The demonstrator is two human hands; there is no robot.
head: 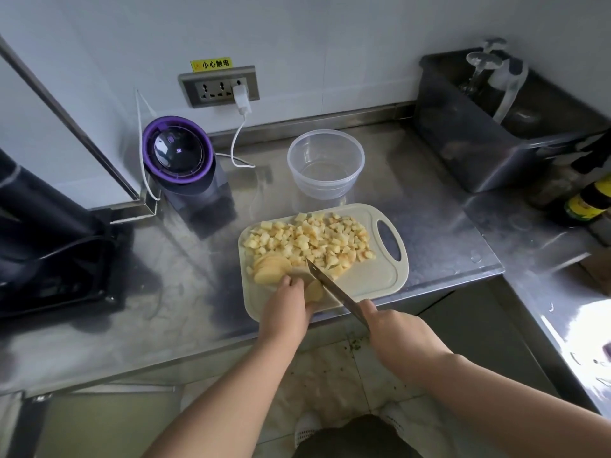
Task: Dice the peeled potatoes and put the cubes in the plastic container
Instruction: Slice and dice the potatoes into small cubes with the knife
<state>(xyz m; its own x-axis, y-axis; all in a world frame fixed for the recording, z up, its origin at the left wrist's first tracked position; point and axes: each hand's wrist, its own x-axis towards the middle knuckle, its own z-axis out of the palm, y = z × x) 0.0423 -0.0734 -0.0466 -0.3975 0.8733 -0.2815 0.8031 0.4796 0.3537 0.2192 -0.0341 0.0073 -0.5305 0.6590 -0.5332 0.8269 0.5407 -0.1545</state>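
A cream cutting board (380, 279) lies at the steel counter's front edge. A heap of yellow potato cubes (310, 241) covers its far half. Potato slices (271, 267) lie fanned at its left. My left hand (287, 305) holds down a potato piece (313, 290) near the board's front. My right hand (393, 328) grips the handle of a knife (325, 284), whose blade slants up-left with its tip by the cubes, right beside the held piece. A clear round plastic container (325, 163) stands just behind the board, with no cubes inside.
A purple-topped appliance (180, 160) stands behind the board at the left, its white cable (236, 140) plugged into a wall socket. A dark tray (53, 279) sits far left. A steel bin (489, 127) and sauce bottles (588, 200) stand at the right.
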